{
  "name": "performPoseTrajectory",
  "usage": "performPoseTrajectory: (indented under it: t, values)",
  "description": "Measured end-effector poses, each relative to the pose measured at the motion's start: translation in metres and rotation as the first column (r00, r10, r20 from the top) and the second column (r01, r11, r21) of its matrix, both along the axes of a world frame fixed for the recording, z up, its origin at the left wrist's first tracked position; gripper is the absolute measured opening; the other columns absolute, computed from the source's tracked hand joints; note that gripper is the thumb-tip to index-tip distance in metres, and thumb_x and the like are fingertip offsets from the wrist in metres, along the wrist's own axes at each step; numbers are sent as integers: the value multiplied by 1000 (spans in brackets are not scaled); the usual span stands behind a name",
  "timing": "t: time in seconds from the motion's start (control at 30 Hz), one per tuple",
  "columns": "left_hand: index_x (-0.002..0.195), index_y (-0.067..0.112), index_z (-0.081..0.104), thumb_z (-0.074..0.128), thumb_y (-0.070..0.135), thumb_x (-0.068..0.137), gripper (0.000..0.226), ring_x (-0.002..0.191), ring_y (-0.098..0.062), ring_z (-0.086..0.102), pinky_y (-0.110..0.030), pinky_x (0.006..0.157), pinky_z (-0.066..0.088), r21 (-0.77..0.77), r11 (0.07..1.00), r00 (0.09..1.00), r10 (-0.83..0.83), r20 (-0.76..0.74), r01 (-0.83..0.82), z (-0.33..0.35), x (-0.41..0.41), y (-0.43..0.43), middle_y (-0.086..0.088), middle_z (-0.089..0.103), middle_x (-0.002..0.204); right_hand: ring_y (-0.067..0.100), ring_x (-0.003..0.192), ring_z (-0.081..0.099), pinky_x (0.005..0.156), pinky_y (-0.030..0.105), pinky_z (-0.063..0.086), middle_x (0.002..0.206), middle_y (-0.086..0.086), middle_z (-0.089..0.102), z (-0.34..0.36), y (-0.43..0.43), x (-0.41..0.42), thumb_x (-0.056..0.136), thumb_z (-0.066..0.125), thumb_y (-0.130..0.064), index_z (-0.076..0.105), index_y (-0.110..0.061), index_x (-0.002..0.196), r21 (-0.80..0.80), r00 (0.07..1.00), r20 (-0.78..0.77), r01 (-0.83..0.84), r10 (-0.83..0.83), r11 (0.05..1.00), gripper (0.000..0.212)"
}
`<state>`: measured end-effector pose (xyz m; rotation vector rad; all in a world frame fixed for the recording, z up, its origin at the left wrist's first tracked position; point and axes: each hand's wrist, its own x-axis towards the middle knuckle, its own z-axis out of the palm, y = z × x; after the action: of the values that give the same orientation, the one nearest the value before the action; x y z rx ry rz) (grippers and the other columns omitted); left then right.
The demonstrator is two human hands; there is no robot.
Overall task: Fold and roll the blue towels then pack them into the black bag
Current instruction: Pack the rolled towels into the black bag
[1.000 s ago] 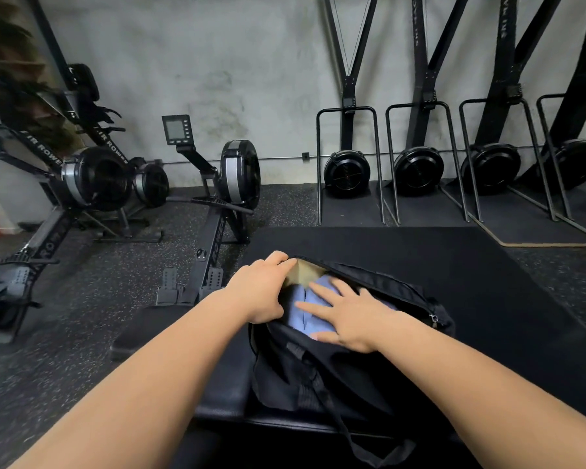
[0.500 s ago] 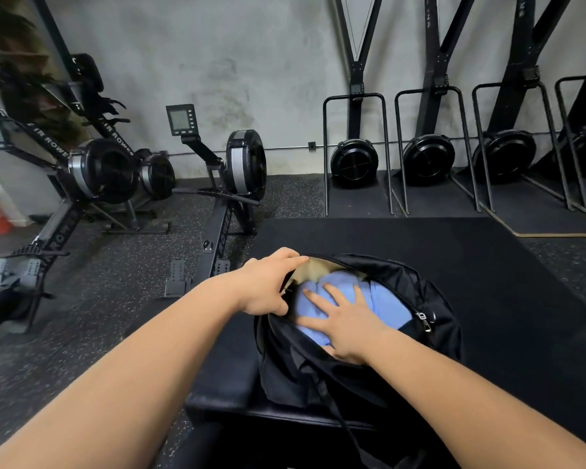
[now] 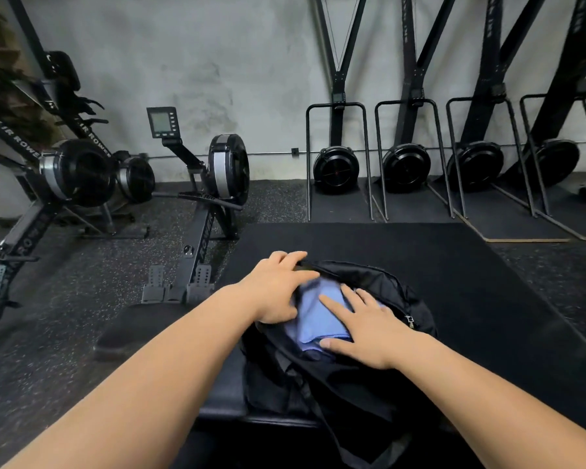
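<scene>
Pressing a blue towel (image 3: 318,319) down into the open black bag (image 3: 386,282), a person packs up on a padded bench (image 3: 224,401) in a gym lined with rowing machines (image 3: 214,184). The right hand (image 3: 369,330) lies flat on the towel, fingers straight and gripping nothing. The left hand (image 3: 274,289) rests across the bag's far rim, too blurred to tell whether it grips the edge. Packing appears to be the step in hand. The next move likely calls for tucking the towel below the opening, clear of the zipper (image 3: 410,320).
</scene>
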<state>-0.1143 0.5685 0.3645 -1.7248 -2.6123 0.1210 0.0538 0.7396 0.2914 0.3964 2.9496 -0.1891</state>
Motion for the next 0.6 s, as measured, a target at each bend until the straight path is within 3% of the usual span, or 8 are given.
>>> performPoseTrajectory:
  t: [0.13,0.23,0.33,0.5,0.6]
  values:
    - [155,33,44,58,30,91,65,148,-32,28,-44,118,31,-34,996,982,-91,-167,86,-4,12,49,0,15,174,31,161,-11,125,62,16,174,-3,-16,-6,-1,2,71,9,-100,-13,-61,156,-79,997,-26,75,-77,994,95]
    - [159,25,33,53,21,96,67,135,-29,45,-42,108,39,-3,996,967,-87,-241,89,-1,12,72,3,27,168,32,161,-13,123,66,15,174,-6,-18,-16,-7,2,91,22,-88,-10,-62,156,-109,989,-20,140,-143,984,76]
    - [164,26,22,54,9,93,79,129,-29,48,-43,102,42,77,995,978,-40,-204,57,8,7,84,5,28,164,33,160,-13,124,64,11,173,-5,-21,-22,-18,3,97,25,-81,-8,-61,157,-107,990,-43,127,-132,986,72]
    - [163,30,24,55,1,90,85,133,-27,47,-43,100,42,57,998,993,-7,-119,14,20,-1,88,9,25,166,34,160,-12,124,64,12,174,-4,-20,-8,-13,1,97,23,-82,-4,-62,157,-132,993,53,115,-109,985,69]
    - [163,30,27,54,-1,89,84,134,-28,47,-44,102,43,69,997,999,-18,-45,21,21,-2,88,9,25,165,33,160,-9,121,68,17,175,-5,-15,17,2,-25,95,22,-83,7,-61,158,-187,983,21,182,-182,965,68]
